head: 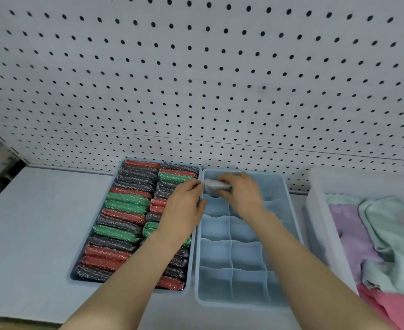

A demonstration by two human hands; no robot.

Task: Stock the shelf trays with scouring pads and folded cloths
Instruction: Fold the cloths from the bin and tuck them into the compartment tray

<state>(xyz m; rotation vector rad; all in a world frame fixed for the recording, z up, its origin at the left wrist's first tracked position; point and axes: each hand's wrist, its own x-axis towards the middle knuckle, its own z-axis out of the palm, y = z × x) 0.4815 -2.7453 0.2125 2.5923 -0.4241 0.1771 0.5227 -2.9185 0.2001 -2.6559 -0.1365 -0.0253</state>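
Observation:
A blue tray [75,277] on the left is packed with two rows of red, green and grey scouring pads [124,206]. Beside it on the right stands a pale blue divided tray [294,225] with bare compartments. Over its far left corner both hands hold a rolled grey cloth [214,185]. My left hand [184,206] pinches the cloth's left end from above the pad tray's right edge. The cloth's right end is gripped by the curled fingers of my right hand [241,194], which hides part of it.
A clear plastic bin [320,210] at the right holds loose cloths in lilac [348,225], mint green [391,229] and pink [386,306]. A white pegboard wall [196,79] rises right behind the trays. Bare grey shelf surface [29,222] lies to the left.

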